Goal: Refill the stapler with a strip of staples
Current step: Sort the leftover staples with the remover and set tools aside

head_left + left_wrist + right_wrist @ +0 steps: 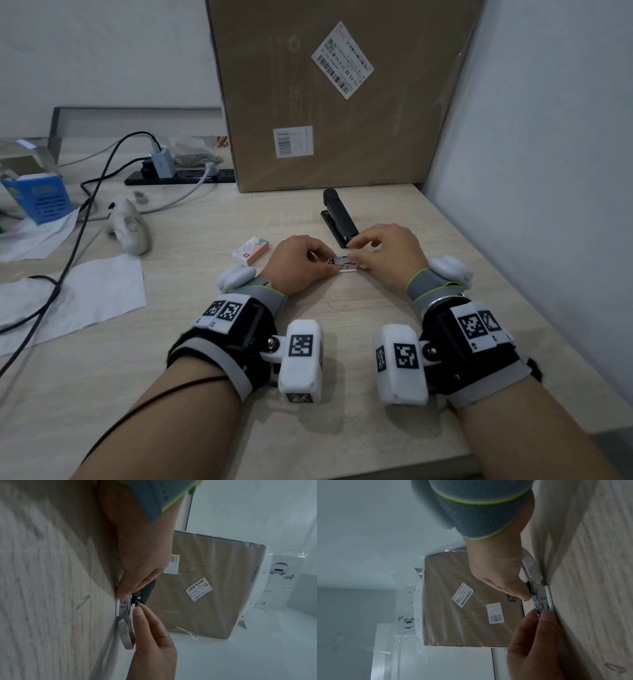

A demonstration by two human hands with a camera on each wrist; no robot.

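Note:
A small white stapler [344, 265] lies on the desk with its metal magazine [124, 608] bared and its white cover [126, 635] swung down flat toward the left. My left hand [322, 260] pinches the stapler's left end, thumb low by the base. My right hand [359, 255] pinches the right end between thumb and fingertips [545, 613]. In the right wrist view the left hand [522, 595] touches the magazine [539, 599]. No strip of staples shows between the fingers. A staple box [250, 250] lies just left of my left hand.
A black stapler [339, 217] lies just behind my hands. A big cardboard box [342, 96] stands at the back, a wall [531, 154] on the right. Cables [96, 192], a power strip [178, 176], paper sheets [78, 294] and a blue box [41, 198] fill the left. A loose staple [82, 601] lies on the desk.

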